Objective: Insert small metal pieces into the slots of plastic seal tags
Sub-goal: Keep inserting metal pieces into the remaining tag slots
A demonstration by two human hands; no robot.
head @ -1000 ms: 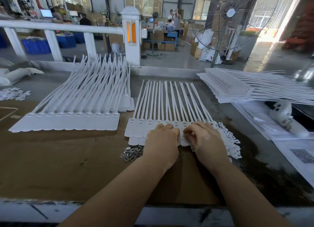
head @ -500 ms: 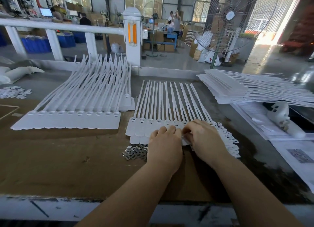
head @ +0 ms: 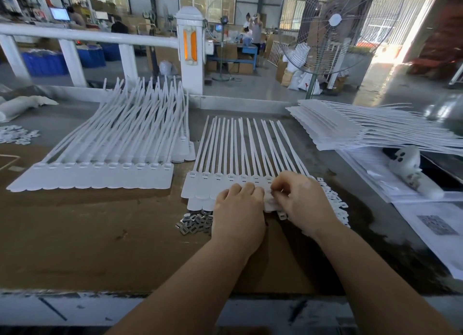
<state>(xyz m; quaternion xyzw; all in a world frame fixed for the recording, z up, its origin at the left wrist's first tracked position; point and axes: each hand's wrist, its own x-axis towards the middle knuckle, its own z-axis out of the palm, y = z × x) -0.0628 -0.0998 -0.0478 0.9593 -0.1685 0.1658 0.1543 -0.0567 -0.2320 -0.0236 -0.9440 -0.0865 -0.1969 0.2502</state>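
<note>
My left hand (head: 238, 214) lies on the flag ends of the strip of seal tags (head: 240, 156) in front of me, fingers curled down over the near edge so the strip stays put while I work. My right hand (head: 304, 204) sits just to its right, fingertips bent in and pinched together over the tag heads, at the slot I judge to be next in line; I think a metal piece is between thumb and forefinger, but my own knuckles hide it and I cannot say for sure.

The strip lies with its tails pointing to the far side and its slots in a row toward me, so I can go along it from left to right. I count seven slots showing to the left of my right hand, and roughly a dozen tails in all.

The metal pieces (head: 196, 223) sit in one small heap just left of my left wrist, close enough to reach without looking; too jumbled to count, perhaps a dozen or more.

One more strip (head: 100, 176) rests to the left, ten heads along it, tails fanned up. A stack of strips (head: 350, 131) waits far right, and loose white bits (head: 333, 199) lie by my right hand.
</note>
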